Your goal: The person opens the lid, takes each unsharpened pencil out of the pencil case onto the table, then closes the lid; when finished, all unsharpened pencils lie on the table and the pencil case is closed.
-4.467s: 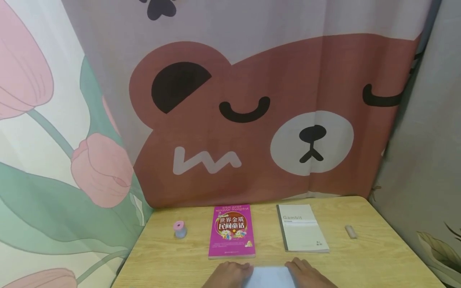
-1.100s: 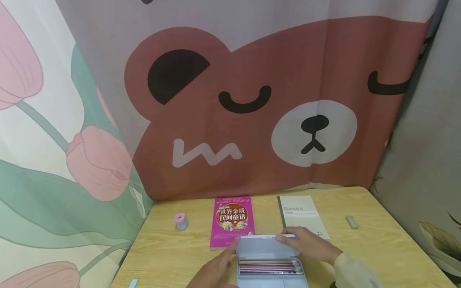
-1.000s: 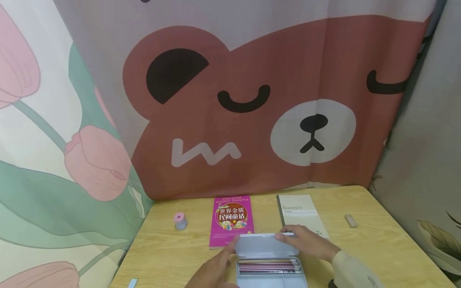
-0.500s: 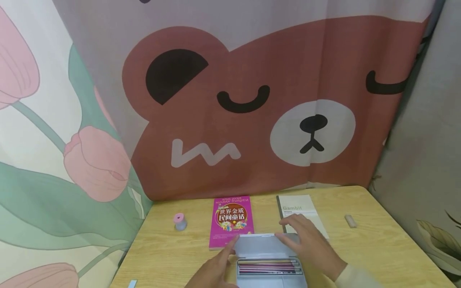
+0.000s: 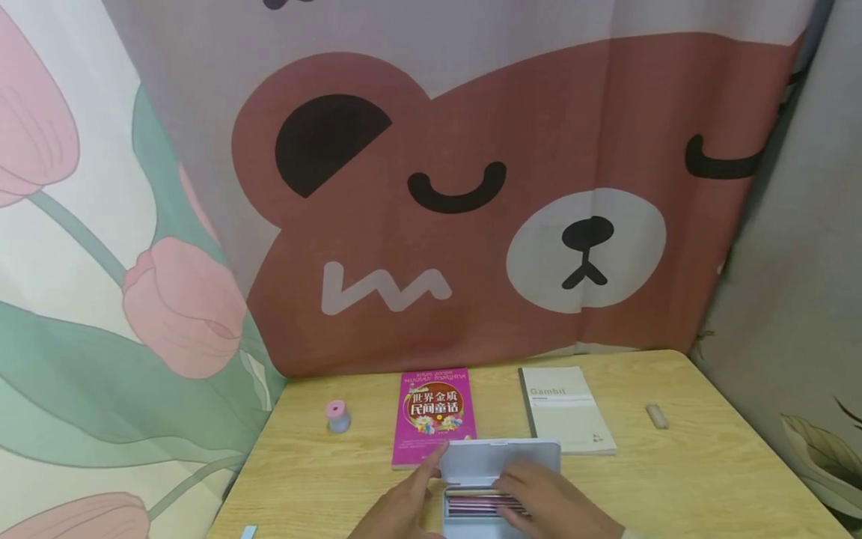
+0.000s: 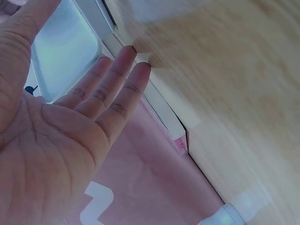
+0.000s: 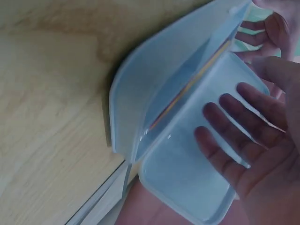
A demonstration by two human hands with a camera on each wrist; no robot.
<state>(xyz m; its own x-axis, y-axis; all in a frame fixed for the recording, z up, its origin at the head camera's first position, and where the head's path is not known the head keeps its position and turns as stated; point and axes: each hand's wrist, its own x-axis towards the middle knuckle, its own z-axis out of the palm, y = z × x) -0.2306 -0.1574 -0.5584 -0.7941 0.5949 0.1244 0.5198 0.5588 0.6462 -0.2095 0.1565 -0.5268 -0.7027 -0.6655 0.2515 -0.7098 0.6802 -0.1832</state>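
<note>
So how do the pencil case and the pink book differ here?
The pencil case is open with pencils inside; the pink book lies shut. The case is pale, while the book is bright and printed. In the head view, the case sits nearer, the book farther back. Both are on the table.

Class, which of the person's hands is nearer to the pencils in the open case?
Right. The right hand has its fingers over the pencils; the left hand is farther off, at the case's left side, one fingertip by the lid.

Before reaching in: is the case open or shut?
The case is open: its lid stands raised and pencils show inside.
</note>
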